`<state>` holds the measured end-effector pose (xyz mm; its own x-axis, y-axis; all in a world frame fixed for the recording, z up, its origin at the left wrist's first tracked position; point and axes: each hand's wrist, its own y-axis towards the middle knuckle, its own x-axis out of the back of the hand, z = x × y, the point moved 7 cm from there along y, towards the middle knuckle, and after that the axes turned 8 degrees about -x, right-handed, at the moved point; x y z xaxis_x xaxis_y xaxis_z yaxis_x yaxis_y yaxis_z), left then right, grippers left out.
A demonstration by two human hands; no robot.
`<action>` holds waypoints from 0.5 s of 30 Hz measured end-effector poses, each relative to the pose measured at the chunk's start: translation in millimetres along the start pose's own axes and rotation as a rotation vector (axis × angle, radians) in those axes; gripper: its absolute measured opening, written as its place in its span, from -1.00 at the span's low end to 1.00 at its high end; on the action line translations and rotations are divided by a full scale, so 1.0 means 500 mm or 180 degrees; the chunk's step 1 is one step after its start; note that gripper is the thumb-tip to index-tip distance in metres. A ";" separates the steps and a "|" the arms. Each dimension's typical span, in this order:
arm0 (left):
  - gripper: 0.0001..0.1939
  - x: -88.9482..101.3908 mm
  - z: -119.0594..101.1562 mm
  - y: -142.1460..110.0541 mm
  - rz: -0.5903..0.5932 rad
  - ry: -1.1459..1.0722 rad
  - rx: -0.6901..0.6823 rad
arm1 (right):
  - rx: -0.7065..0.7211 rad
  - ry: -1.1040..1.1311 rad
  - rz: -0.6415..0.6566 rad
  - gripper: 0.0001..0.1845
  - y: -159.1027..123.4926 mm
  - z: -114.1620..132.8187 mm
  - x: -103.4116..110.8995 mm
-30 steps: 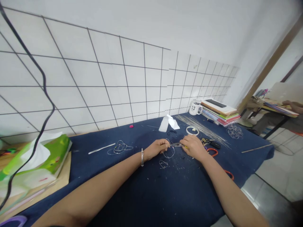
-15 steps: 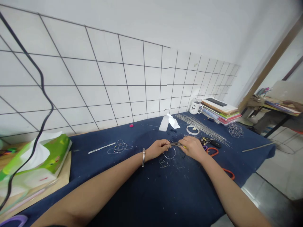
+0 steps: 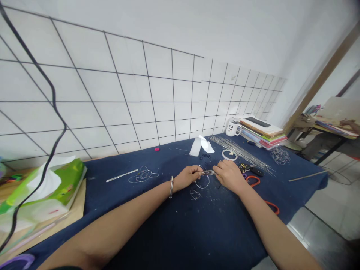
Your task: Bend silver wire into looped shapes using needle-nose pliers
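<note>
My left hand (image 3: 189, 177) pinches a thin wire loop (image 3: 207, 185), which hangs below its fingertips. My right hand (image 3: 228, 176) is closed around a pair of pliers (image 3: 210, 172); their metal jaws point left and meet the wire at my left fingertips. What exactly the jaws grip is too small to tell. Just below lies a small coil of wire (image 3: 194, 194) among tiny clippings on the dark blue cloth (image 3: 180, 232). Off to the left sit a looser tangle of wire (image 3: 143, 175) and a bundle of straight silvery strips (image 3: 121, 176).
Orange-handled scissors (image 3: 254, 181) and black-and-yellow cutters (image 3: 246, 168) lie right of my right hand. Behind are a white ring-shaped spool (image 3: 230, 155), long wires (image 3: 242, 153), a mug (image 3: 233, 127) and stacked books (image 3: 264, 133). A tissue pack (image 3: 67, 183) is at left. Another person's hand (image 3: 348, 123) shows far right.
My right hand has turned slightly around the pliers, whose yellow handle is now hidden. The wire loop stays in my left fingertips, and the view has shifted a little.
</note>
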<state>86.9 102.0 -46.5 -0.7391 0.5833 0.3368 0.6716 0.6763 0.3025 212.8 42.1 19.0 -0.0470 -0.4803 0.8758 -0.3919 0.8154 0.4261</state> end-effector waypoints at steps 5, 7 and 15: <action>-0.81 0.003 0.001 0.000 -0.0099 0.0025 0.0015 | -0.0034 -0.0077 -0.0042 -0.80 0.001 0.001 0.012; -0.81 0.005 -0.002 0.000 -0.0139 0.0025 0.0018 | -0.0050 -0.0099 -0.0056 -0.81 0.001 -0.002 0.015; -0.83 0.010 -0.018 -0.002 -0.0194 0.0081 -0.0071 | -0.0066 -0.0233 -0.0036 -0.79 0.001 0.000 0.017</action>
<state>83.0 100.5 -37.2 -0.7774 0.5294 0.3397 0.6265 0.7000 0.3428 212.2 38.6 26.8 -0.1101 -0.5113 0.8523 -0.3737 0.8159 0.4412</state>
